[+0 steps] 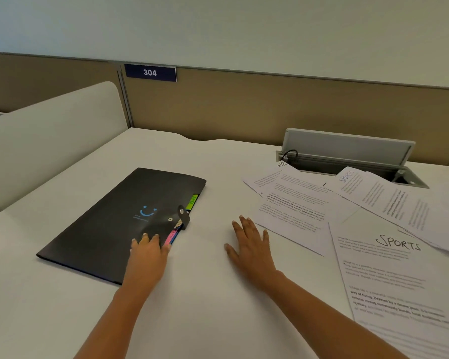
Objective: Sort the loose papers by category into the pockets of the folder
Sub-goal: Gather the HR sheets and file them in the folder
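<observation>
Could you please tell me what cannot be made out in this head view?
All head view:
Pockets of the black folder: hidden by its closed cover.
Pink tab label: too small, blurred.
HR sheet: mostly under overlapping sheets.
Nearest SPORTS sheet: cut by right and bottom edges; print blurred.

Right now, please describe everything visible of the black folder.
The black folder lies closed and flat on the white table, at an angle, left of the loose papers. Its cover looks like matte plastic and bears a blue smiley print. At its right edge a snap strap stands up, apparently unfastened, and a green tab and a pink tab stick out. The left hand rests its fingers on the near right corner.
</observation>
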### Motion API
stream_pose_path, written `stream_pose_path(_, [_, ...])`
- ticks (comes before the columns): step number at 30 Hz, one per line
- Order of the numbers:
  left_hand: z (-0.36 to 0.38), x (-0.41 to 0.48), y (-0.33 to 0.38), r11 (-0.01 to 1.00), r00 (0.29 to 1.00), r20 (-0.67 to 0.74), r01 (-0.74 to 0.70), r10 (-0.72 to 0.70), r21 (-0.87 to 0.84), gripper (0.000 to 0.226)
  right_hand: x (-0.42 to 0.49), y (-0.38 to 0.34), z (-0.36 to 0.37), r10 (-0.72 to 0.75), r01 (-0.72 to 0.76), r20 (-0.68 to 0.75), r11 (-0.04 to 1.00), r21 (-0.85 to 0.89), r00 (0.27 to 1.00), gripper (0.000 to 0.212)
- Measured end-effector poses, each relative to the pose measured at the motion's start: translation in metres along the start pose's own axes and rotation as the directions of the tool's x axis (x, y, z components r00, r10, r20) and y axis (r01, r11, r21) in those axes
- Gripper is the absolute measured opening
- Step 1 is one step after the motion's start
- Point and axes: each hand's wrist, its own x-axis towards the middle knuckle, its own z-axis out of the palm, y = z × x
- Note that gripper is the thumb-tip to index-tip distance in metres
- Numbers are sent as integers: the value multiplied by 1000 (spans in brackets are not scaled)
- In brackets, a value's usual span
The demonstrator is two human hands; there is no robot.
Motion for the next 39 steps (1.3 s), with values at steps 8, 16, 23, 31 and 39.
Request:
stream_pose_path(8, [50, -53, 58, 893, 903, -364, -344, 229, -291, 50, -31, 75, -24, 306, -305, 51, 952, -34, 951, 71])
stream_pose_path(16, [69, -56, 106, 885, 912, -180, -404, 369, -232, 114, -63, 81, -20, 77, -75, -14, 988, 133, 997, 77])
stream_pose_path(23, [68, -58, 115, 928, 925, -122, -368, 359, -61, 124, -72, 86, -22, -67, 83, -85, 977, 198, 994, 76])
stream_pose_path(31, [70, -65, 108, 950, 924, -293, -290, 245, -120, 59, -38, 123, -45, 163, -150, -115, 982, 117, 980, 63])
stream_pose_path(39, [50, -67, 120, 904, 965, -261, -111, 0, -413, 46, -31, 113, -47, 182, -182, -104, 983, 6, 978, 43])
